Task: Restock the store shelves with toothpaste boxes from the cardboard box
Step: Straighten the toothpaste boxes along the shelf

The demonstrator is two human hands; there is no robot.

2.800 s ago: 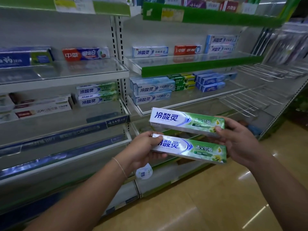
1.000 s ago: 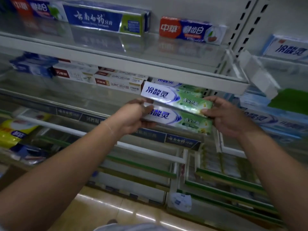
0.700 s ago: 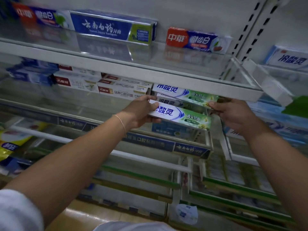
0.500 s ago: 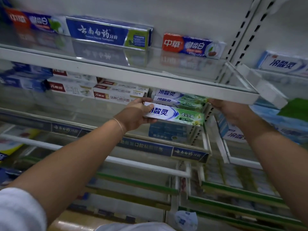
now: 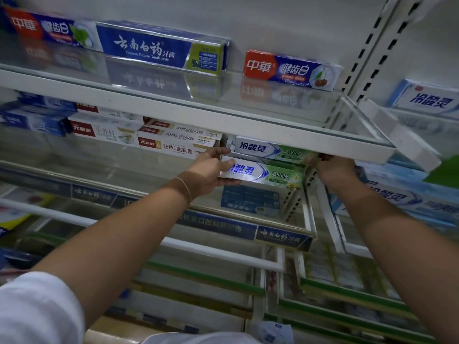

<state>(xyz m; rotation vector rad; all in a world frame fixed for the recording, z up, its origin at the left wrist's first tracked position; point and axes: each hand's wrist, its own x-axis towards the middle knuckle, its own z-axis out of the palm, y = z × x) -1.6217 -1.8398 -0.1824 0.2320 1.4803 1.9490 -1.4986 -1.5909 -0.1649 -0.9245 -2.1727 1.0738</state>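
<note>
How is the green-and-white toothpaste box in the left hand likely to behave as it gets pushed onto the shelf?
The toothpaste box looks like a stiff, flat-sided carton, so it should probably slide, not roll. Its glossy face may be a little slippery. The left hand grips just one end, which suggests it is light.

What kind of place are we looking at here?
Most likely a shop's toothpaste aisle. Glass shelves on slotted uprights carry rows of boxed toothpaste, such as a blue box, and the hands are sliding a green-and-white box into a stack.
</note>
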